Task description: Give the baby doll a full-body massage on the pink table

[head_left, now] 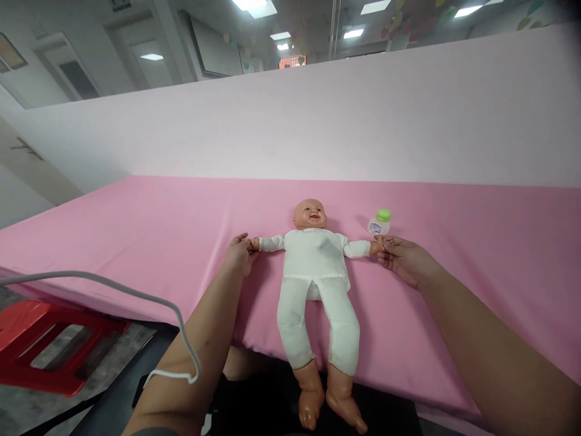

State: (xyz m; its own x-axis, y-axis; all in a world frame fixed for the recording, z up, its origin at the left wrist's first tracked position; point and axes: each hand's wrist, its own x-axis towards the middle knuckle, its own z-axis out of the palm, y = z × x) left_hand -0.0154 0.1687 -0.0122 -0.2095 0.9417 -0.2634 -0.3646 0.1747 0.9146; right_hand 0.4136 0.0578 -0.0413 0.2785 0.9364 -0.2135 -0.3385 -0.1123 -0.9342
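Note:
A baby doll (314,257) with a white cloth body lies on its back on the pink-covered table (181,212), arms stretched out sideways. Its bare feet hang past the front edge. My left hand (241,253) pinches the doll's hand on the left side of the view. On the other side, my right hand (403,257) has its fingers closed round the doll's other hand. Just beyond my right hand stands a small clear bottle (379,224) with a green cap and a printed label.
A low white wall (295,127) with glass above it runs behind the table. At the lower left stands a red plastic stool (45,345). A pale cable (113,283) loops across in front of my left forearm.

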